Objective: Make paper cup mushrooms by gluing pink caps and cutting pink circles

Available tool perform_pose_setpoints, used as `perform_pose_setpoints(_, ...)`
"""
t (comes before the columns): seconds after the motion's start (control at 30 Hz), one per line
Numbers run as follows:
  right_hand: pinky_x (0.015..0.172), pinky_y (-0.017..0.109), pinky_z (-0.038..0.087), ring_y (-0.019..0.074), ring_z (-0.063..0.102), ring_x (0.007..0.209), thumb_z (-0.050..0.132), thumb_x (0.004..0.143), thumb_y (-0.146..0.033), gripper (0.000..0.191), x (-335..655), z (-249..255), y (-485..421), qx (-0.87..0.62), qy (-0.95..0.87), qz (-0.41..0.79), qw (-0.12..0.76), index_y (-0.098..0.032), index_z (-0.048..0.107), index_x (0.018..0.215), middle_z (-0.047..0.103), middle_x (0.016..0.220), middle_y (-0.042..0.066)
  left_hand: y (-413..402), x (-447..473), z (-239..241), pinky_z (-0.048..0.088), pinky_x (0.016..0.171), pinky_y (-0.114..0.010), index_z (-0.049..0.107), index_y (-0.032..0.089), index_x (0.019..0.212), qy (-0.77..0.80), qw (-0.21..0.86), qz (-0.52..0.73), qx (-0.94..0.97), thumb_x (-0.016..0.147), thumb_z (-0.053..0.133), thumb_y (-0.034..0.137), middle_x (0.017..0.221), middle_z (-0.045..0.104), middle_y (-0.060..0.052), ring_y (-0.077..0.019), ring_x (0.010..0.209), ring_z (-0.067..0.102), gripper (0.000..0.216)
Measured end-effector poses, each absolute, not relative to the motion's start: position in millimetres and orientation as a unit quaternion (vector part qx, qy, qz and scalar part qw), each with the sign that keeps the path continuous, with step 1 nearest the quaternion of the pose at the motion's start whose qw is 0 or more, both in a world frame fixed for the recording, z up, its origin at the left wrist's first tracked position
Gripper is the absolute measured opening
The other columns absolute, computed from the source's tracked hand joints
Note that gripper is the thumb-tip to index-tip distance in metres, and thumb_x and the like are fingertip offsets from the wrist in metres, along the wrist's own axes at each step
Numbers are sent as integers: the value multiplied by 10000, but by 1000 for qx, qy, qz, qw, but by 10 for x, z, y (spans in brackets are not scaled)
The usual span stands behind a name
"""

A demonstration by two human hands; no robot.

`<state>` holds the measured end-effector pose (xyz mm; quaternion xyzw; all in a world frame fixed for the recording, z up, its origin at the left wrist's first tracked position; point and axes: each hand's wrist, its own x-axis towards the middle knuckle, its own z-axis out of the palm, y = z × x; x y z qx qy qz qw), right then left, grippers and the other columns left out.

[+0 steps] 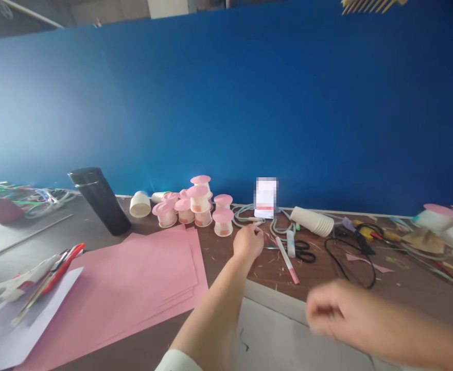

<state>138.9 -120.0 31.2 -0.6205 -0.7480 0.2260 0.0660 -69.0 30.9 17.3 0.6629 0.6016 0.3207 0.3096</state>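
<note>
My left hand reaches over the brown table with its fingers curled closed. Whatever is between them, if anything, is hidden. Just beyond its fingertips lies a white plug on a grey cable, and black-handled scissors point their blades toward it. My right hand is blurred and bent inward above a grey-white sheet, so its fingers are unclear. Between the hands lie a white and pink marker and a small white tube. Paper cups with pink discs on top stand left of my left hand.
A lit phone leans on the blue partition. Stacked paper cups lie beside it. Leftward are pink sheets, a black bottle and a red-handled tool. Black cable and paper scraps lie rightward.
</note>
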Motion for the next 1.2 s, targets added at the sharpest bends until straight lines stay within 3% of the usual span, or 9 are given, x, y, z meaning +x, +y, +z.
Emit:
perform_pose_setpoints(0.1,523,272,320,190,608,602,531,841,-388,245,1235,540,-714,-674,-725,128,64,-280,705,706,692,698,19,299,-688,162,459,740,-308,720,210,854,612,282,300,675,828,523,270,926,721,-114,-256,840,647,207)
perform_pose_setpoints(0.3,581,297,360,244,651,693,512,860,-451,382,979,431,-370,-693,-717,75,18,-219,663,597,683,692,89,289,-661,180,458,736,-316,724,207,850,606,268,285,693,827,500,256,918,720,-126,-264,838,647,230)
perform_pose_setpoints(0.5,587,314,401,254,664,655,461,882,-387,368,883,340,-288,-715,-696,62,23,-174,681,679,689,713,152,293,-641,174,453,704,-316,708,219,803,597,267,282,702,821,502,257,893,720,-107,-265,828,647,210)
perform_pose_setpoints(0.73,617,356,425,325,687,797,437,851,-344,290,1175,269,-223,-763,-644,45,5,-190,679,808,709,787,146,288,-586,145,433,676,-295,705,208,831,593,259,274,711,838,496,258,950,705,-119,-248,828,646,215)
perform_pose_setpoints(0.9,657,385,442,346,685,874,427,878,-355,291,1320,240,-265,-791,-611,39,-11,-174,654,902,713,892,160,291,-545,145,411,673,-258,697,232,838,592,259,268,715,859,497,266,962,705,-64,-201,833,643,204)
perform_pose_setpoints(1.03,668,391,434,356,675,906,484,860,-356,234,1365,330,-324,-807,-589,46,-24,-203,660,870,716,891,147,281,-552,174,408,689,-248,691,242,845,589,272,271,711,868,505,262,995,698,-46,-186,861,639,188)
perform_pose_setpoints(1.13,652,391,422,350,675,816,540,819,-455,255,1549,384,-309,-829,-551,91,8,-242,667,757,705,750,104,274,-558,189,406,686,-251,692,240,850,586,281,272,709,871,503,262,985,696,-52,-189,855,639,192)
perform_pose_setpoints(1.2,619,362,420,315,670,753,554,797,-515,298,1733,391,-233,-837,-518,135,110,-253,675,723,705,739,78,276,-556,190,403,679,-255,694,239,844,585,281,273,710,869,501,260,979,695,-57,-194,850,638,195)
